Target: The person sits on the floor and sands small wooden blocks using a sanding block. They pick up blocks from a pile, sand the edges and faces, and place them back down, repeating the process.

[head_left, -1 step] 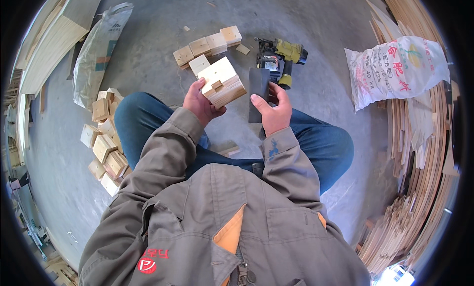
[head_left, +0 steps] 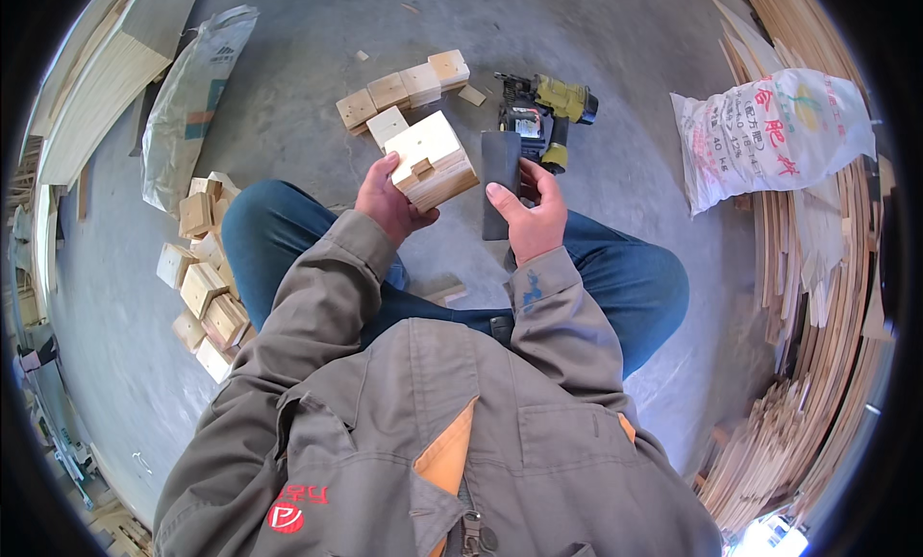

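My left hand (head_left: 386, 199) grips a pale wooden block (head_left: 429, 158) from its left side and underneath, holding it up above the floor. A small raised chip of wood shows on the block's near edge. To the right, my right hand (head_left: 532, 211) pinches a dark grey, flat rectangular strip (head_left: 501, 182), thumb on the near face; I cannot tell its material. Block and strip are held apart, with a narrow gap between them. Beyond my hands lies a yellow-green and black nail gun (head_left: 553, 110), partly hidden by the strip and my right hand.
Past the held block, several wooden blocks (head_left: 389, 91) lie in a row, with a small offcut (head_left: 472, 96) beside them. A heap of blocks (head_left: 204, 288) sits left of my knee. At right, a white sack (head_left: 774, 139) rests on stacked wooden strips (head_left: 827, 394). Boards (head_left: 125, 86) stand far left.
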`<action>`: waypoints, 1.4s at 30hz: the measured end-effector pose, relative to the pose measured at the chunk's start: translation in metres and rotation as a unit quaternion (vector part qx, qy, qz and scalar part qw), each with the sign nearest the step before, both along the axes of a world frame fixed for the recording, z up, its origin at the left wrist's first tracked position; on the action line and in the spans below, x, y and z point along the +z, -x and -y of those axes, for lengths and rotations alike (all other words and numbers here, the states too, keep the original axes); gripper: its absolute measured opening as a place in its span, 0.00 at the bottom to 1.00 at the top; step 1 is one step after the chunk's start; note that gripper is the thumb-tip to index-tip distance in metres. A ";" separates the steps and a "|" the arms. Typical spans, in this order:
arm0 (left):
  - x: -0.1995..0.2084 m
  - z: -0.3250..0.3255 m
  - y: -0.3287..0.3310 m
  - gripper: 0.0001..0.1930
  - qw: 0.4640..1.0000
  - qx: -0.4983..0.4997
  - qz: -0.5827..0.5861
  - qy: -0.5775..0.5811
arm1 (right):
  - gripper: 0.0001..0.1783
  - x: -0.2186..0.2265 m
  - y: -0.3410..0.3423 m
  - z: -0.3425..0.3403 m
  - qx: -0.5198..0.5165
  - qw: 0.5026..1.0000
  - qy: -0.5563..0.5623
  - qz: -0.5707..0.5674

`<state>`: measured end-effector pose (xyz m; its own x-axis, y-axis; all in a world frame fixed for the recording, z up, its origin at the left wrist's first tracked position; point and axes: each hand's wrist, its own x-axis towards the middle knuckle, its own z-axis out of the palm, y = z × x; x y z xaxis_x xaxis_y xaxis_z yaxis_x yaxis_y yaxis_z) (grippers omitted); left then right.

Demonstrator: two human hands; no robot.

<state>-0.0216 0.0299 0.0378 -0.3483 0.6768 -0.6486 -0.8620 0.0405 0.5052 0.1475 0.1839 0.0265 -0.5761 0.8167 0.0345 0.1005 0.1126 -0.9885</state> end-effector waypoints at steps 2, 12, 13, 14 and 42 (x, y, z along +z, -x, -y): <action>0.003 0.000 -0.002 0.34 1.000 0.007 -0.012 0.005 | 0.34 0.001 0.002 0.001 0.017 0.999 0.031 -0.022; -0.007 0.005 0.000 0.36 0.999 -0.021 -0.029 -0.024 | 0.28 -0.012 -0.002 -0.007 -0.003 0.994 0.070 0.078; -0.009 0.006 0.000 0.36 0.999 -0.024 -0.018 -0.040 | 0.28 -0.008 -0.002 -0.008 -0.002 0.995 0.085 0.059; -0.009 0.006 0.000 0.36 0.998 -0.023 -0.015 -0.051 | 0.28 -0.004 -0.002 -0.007 -0.001 0.994 0.100 0.041; -0.014 0.005 -0.005 0.36 0.995 0.027 0.006 -0.101 | 0.32 -0.004 0.011 0.012 0.024 0.997 0.074 0.019</action>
<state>-0.0169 0.0250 0.0234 -0.3802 0.7739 -0.5065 -0.8666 -0.1066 0.4876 0.1368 0.1717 0.0230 -0.6132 0.7828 -0.1063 0.1354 -0.0284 -0.9904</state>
